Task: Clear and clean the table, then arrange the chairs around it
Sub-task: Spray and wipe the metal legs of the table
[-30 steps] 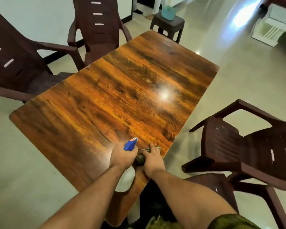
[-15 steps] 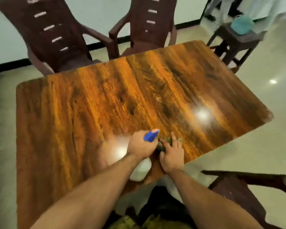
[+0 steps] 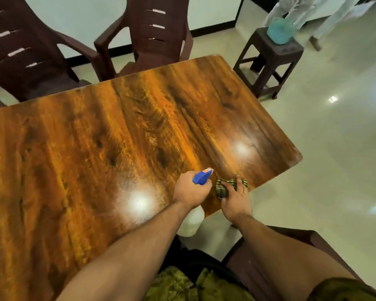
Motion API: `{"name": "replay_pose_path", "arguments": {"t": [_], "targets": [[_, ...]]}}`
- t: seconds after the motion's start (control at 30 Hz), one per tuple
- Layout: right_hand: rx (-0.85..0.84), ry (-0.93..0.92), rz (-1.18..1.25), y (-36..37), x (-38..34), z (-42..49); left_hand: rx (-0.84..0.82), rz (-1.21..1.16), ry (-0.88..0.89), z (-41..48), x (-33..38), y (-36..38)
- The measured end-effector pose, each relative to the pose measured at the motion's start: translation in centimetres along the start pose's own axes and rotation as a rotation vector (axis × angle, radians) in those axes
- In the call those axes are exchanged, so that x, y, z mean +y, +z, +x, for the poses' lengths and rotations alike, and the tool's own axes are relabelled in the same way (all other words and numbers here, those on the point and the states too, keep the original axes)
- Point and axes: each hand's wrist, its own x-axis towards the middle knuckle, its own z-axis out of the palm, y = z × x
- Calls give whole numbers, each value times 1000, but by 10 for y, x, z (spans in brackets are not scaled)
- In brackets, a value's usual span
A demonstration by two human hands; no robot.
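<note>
At lower centre, left hand [image 3: 190,190] wraps spray bottle [image 3: 200,178], right hand [image 3: 236,203] fingers clutch cloth [image 3: 223,188]; we'd mist lightly, wipe overlapping.

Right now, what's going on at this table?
A person is cleaning the wooden table. The left hand grips a spray bottle with a blue head near the table's near edge. The right hand holds a bunched checked cloth on the tabletop beside it. A brown chair and a second chair stand at the far side.
</note>
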Motion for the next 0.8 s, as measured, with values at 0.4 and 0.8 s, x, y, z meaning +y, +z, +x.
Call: {"name": "replay_pose_path", "arguments": {"t": [0.4,0.8], "targets": [[-33,188,36,-80,66,87,-16,-75,63,94,54,68],[-6,-338,-174,-178,174,304,237,-188,1,275,177,219]]}}
